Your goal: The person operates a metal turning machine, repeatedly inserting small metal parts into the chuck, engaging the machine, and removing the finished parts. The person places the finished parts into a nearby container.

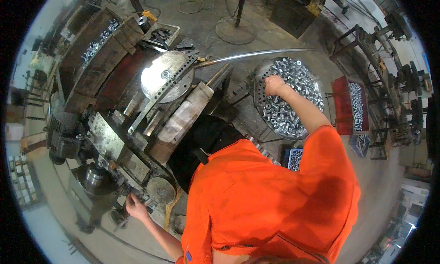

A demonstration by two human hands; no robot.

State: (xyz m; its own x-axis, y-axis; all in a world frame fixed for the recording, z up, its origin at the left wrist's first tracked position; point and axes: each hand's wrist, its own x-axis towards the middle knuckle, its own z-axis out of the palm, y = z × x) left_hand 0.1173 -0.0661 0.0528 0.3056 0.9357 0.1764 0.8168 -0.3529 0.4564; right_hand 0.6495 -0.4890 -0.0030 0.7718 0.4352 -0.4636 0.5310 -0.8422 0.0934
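Right hand (275, 85): grip closed as a fist in the round perforated tray (263, 78) of metal nuts (293, 94), within arm's reach. Left hand (136, 207): grip closed on a lever (145, 201) low on the machine (133, 126), steadying it.

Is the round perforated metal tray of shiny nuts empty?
No, the round perforated metal tray is heaped with shiny nuts, and the right hand reaches into them.
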